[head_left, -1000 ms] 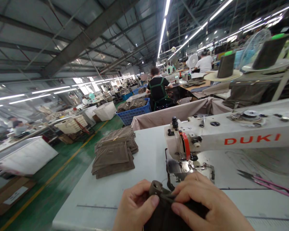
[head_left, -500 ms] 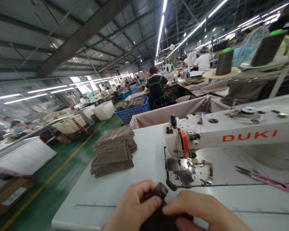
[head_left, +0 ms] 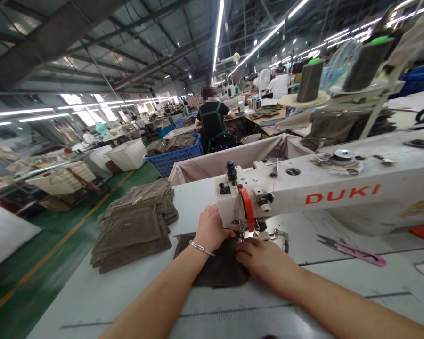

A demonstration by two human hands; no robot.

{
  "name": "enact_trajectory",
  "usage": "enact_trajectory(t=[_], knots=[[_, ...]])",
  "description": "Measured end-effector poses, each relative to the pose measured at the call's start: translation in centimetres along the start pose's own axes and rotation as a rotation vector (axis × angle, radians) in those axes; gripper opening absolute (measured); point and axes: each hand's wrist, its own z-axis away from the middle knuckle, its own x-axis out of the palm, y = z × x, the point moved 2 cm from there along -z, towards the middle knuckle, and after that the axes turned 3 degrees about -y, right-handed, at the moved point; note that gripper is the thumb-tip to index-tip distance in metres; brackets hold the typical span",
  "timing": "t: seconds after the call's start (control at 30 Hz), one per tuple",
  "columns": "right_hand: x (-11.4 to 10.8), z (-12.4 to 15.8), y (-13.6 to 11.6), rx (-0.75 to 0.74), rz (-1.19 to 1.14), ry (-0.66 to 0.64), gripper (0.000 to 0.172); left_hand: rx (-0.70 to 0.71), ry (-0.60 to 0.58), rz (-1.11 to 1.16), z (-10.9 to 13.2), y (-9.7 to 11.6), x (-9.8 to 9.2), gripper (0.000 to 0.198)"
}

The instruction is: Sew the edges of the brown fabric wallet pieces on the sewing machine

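While the white table (head_left: 127, 301) carries a sewing machine (head_left: 325, 183) on its right, a stack of brown pieces (head_left: 134, 226) lies left. Between them, a dark brown cloth piece (head_left: 219, 270) lies flat, running up to the machine head. On it rests the left hand (head_left: 211, 230), thumb spread from fingers; the right hand (head_left: 265, 259) bends over its right edge, whether pinching I cannot tell. Pink-handled snips (head_left: 353, 250) lie farther right; a bracelet (head_left: 201, 248) circles the left wrist.

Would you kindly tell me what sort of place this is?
Likely a sewing factory, judging by the white DUKI sewing machine, dark cone-shaped thread spools and stack of brown fabric pieces.
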Motion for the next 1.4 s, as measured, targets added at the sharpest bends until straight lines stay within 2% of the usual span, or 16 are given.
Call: enact_trajectory(t=[0.13, 0.33, 0.4, 0.53, 0.67, 0.83, 0.97, 1.1, 1.4], knots=[[0.0, 0.0, 0.0, -0.009, 0.018, -0.012, 0.013, -0.02, 0.085, -0.07, 0.8, -0.4, 0.5, 0.031], [0.4, -1.1, -0.6, 0.012, 0.034, -0.017, 0.016, -0.02, 0.131, -0.139, 1.6, -0.6, 1.1, 0.011], [0.2, -1.1, -0.7, 0.019, 0.039, -0.019, 0.018, 0.031, 0.11, -0.158, 2.3, -0.1, 1.0, 0.006], [-0.7, -0.1, -0.2, 0.038, 0.046, -0.03, 0.023, 0.19, 0.02, -0.189, 4.4, 1.3, 1.2, 0.02], [-0.9, 0.7, 1.4, 0.041, 0.031, -0.046, 0.024, 0.285, -0.031, -0.202, 4.6, 1.7, 1.6, 0.026], [-0.3, 1.1, 1.9, 0.058, 0.026, -0.025, 0.025, 0.302, -0.046, -0.194, 3.9, 1.6, 1.7, 0.022], [0.1, 2.3, 1.0, -0.008, -0.004, 0.012, 0.023, 0.333, -0.078, -0.173, 5.1, 2.3, 1.9, 0.029], [0.4, 3.2, 0.7, -0.004, -0.045, 0.051, 0.026, 0.362, -0.081, -0.121, 5.9, 2.7, 2.1, 0.038], [0.0, 2.0, 1.0, 0.068, -0.113, 0.015, 0.03, 0.374, -0.041, -0.195, 4.6, 2.3, 1.8, 0.029]])
